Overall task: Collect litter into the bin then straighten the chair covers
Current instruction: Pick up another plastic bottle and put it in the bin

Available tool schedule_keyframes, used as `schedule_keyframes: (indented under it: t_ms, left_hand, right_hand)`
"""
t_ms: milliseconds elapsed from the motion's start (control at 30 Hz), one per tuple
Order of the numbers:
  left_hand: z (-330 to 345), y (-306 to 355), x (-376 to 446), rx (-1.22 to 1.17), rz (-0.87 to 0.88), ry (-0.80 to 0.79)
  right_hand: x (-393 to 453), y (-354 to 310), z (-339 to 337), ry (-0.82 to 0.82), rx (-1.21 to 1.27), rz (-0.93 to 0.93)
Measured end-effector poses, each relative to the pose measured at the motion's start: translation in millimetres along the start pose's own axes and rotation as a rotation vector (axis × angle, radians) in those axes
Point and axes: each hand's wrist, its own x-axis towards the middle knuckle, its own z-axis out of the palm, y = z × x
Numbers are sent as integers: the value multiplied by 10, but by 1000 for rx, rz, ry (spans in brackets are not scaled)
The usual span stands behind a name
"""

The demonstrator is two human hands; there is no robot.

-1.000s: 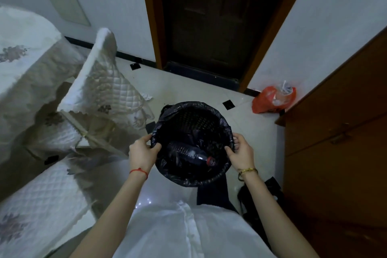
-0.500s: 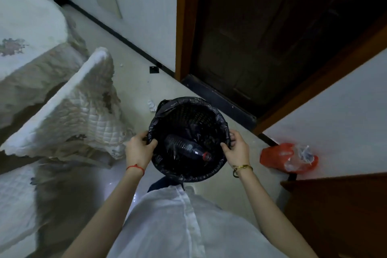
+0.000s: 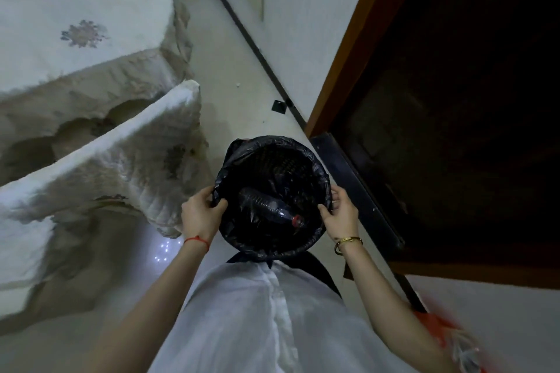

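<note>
1. The person holds a round bin [image 3: 271, 157] in front of the body with both hands, above the pale floor [image 3: 230, 63].
2. The left hand [image 3: 200, 215] is closed on the left side of the rim; the thumb lies over the edge of the black bag that lines the bin, and the other fingers are hidden behind the wall of the bin.
3. The right hand [image 3: 341, 216] is closed on the right side of the rim in the same way, with the thumb inside the edge and the fingers mostly out of sight.
4. Inside the bin lies a plastic bottle [image 3: 266, 206] with a red cap. It is on its side, with the cap toward the person. The rest of the inside is too dark to make out.
5. The bottom of the bin is hidden by its own rim and by the white shirt [image 3: 266, 321].
6. At the left is a chair cover [image 3: 100, 166], white and quilted, blurred and rumpled. Its lower part is cut off by the frame edge.
7. Behind it hangs a tablecloth [image 3: 85, 9] with grey flower patterns, cut off at the top and at the left.
8. At the right is a dark door [image 3: 454, 100], almost without detail.
9. A red bag [image 3: 436, 327] shows in the lower right corner, blurred and partly cut off, so its contents cannot be told.
</note>
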Motion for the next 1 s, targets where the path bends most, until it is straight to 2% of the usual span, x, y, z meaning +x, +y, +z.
schedule_keyframes:
  t_ms: [233,367,533,800,1000]
  left_hand:
    - [343,-65,24,-70,-161,177]
    - [661,-181,-139,-66,-337,308]
    - [1206,-393,-469,-178,-546,475]
    - [1914,-1149,-559,-243,-773,613]
    - [2524,-2106,-417,-195,-856,701]
  right_hand:
    - [829,-22,86,-252,-79,-101]
    - [1231,96,245,-444,-148,-185]
    - [1616,400,612,-634,-230,-330]
    - [1898,1178,1708,-856,-265,-429]
    - [2225,2016,2803,-889,-282,-405]
